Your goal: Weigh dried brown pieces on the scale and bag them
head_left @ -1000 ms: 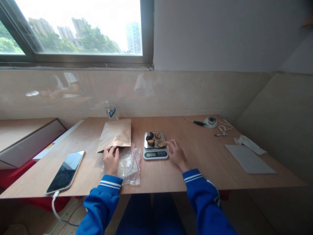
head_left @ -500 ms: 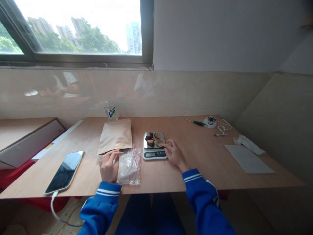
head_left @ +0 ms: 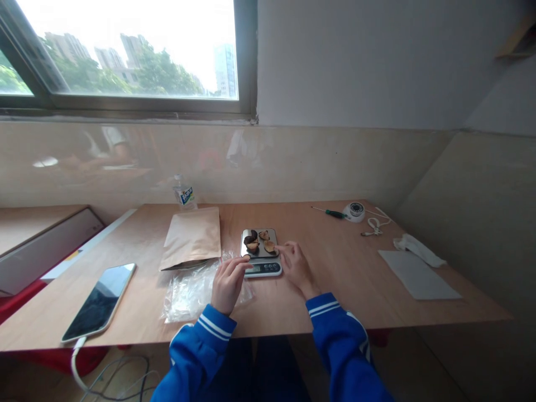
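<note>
A small digital kitchen scale (head_left: 263, 270) stands on the table, with several brown pieces that look like dried mushrooms (head_left: 252, 245) on its metal plate. My left hand (head_left: 229, 283) is over the scale's front left corner, fingertips pinched on another dried mushroom (head_left: 247, 258), mostly hidden by the fingers. At the plate's right edge, my right hand (head_left: 295, 268) has its index finger stretched out to a pale mushroom piece (head_left: 270, 246), touching or almost touching it; the fingers are not closed round it. Under and beside my left hand lies a clear plastic zip bag (head_left: 188, 293).
Behind the plastic lies a kraft paper bag (head_left: 192, 234), with a bottle (head_left: 185, 192) at the wall. A charging phone (head_left: 100, 301) lies at left. To the right are a screwdriver (head_left: 335, 214), a white dome camera (head_left: 355, 211), white paper (head_left: 419, 276) and a white cloth (head_left: 419, 249).
My left hand has moved right from the bag's mouth to the scale, bringing a dried mushroom. The plastic bag has spread leftward. My right hand stays by the plate, and the view has shifted slightly.
</note>
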{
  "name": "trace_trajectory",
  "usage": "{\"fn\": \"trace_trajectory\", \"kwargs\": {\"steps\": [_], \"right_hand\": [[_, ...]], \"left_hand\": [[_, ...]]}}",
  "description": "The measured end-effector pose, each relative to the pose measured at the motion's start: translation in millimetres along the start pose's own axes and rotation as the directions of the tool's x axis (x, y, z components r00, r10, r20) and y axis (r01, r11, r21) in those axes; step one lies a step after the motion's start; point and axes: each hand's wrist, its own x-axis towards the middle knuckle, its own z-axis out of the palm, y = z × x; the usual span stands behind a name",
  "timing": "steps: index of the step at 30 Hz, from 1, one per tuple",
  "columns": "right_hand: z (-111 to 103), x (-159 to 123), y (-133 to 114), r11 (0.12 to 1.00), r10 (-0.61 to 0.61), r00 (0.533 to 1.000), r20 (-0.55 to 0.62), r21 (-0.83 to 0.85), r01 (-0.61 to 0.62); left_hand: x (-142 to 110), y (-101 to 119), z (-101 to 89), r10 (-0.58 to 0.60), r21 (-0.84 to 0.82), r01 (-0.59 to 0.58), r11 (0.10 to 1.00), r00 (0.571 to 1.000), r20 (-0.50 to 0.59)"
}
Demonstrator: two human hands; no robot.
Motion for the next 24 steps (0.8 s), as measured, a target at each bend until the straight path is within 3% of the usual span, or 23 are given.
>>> {"fn": "trace_trajectory", "kwargs": {"steps": [7, 12, 16, 24], "right_hand": [[3.7, 1.2, 6.0, 1.0, 0.017, 0.999, -0.03, 0.023, -0.017], [3.8, 1.2, 6.8, 0.999, 0.029, 0.999, -0.032, 0.015, -0.029], [4.5, 1.0, 7.2, 0.999, 0.051, 0.998, -0.036, 0.013, -0.051], [5.2, 1.4, 7.4, 0.996, 0.08, 0.997, 0.0, 0.028, -0.079]], "left_hand": [[30.0, 1.8, 26.2, -0.239, -0.238, 0.248, 0.939, 0.969, 0.066], [40.8, 2.7, 50.8, -0.346, -0.299, 0.362, 0.883, 0.932, 0.107], [38.1, 0.3, 56.8, -0.36, -0.279, 0.38, 0.882, 0.925, 0.122], [29.8, -12.4, 47.6, -0.334, -0.182, 0.349, 0.919, 0.937, 0.106]]}}
